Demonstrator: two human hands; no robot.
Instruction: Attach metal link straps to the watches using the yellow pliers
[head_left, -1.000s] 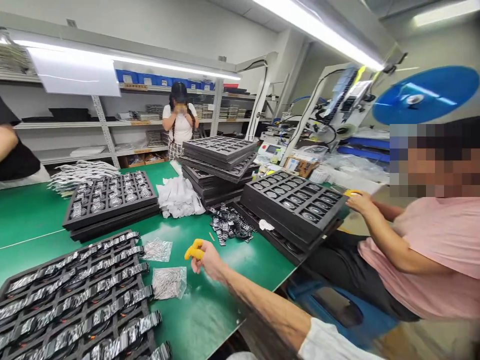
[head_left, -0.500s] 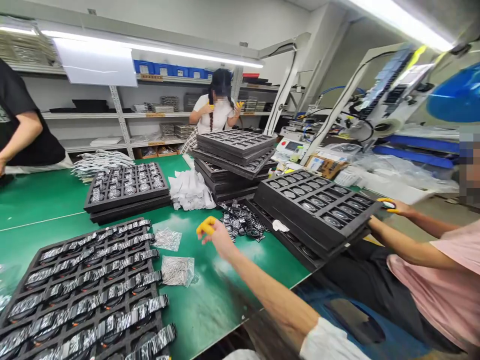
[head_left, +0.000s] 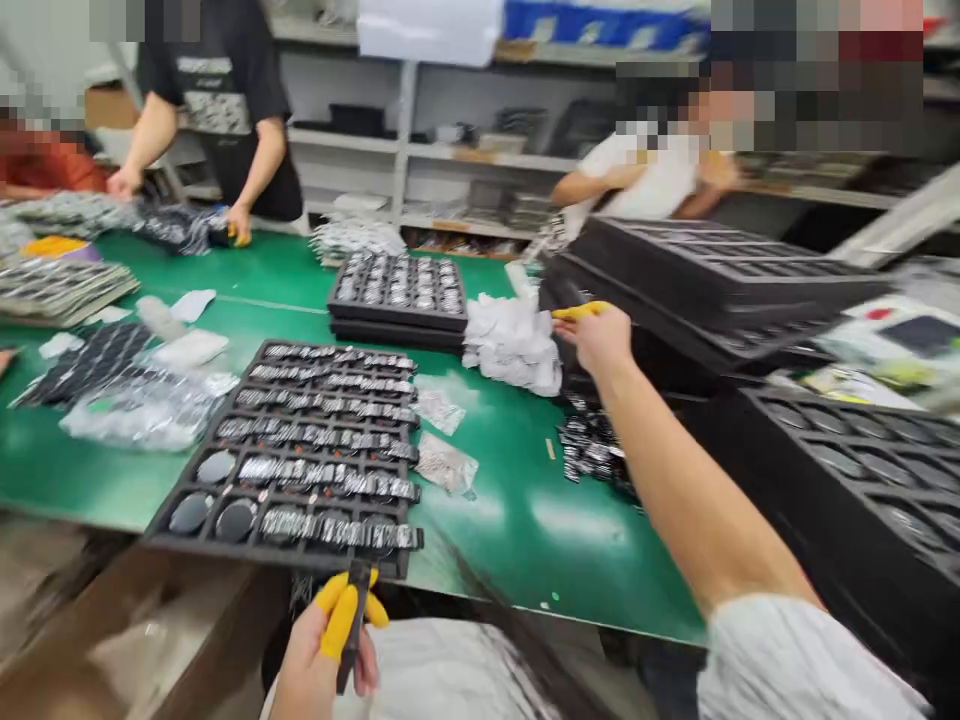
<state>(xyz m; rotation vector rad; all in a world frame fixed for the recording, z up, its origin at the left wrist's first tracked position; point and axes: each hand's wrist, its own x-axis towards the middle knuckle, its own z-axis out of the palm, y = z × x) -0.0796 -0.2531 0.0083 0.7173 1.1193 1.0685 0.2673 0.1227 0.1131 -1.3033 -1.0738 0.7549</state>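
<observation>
My left hand [head_left: 337, 635], with yellow finger covers, is closed around a narrow black strip [head_left: 354, 625] held upright at the table's front edge. Just beyond it lies a black foam tray [head_left: 279, 548] with rows of shiny black-and-silver strips and a few bare round dark discs [head_left: 215, 467] at its left. My right hand [head_left: 600, 335] reaches forward, a yellow-covered finger stretched left at the edge of a pile of white pieces [head_left: 510, 345]. I see nothing held in it, though it is blurred. Below that hand lies a heap of small black packets [head_left: 589, 445].
Tall stacks of black foam trays [head_left: 705, 290] stand right of my right arm. A smaller tray stack [head_left: 397, 300] sits further back. Two clear bags of small pieces [head_left: 446, 462] lie mid-table. Plastic bags [head_left: 150, 400] are at left. A person in black [head_left: 225, 110] works across the green table.
My view has swung left and down. My left hand with the black strip has come into sight. My right hand has moved from above the bare table to the white pile.
</observation>
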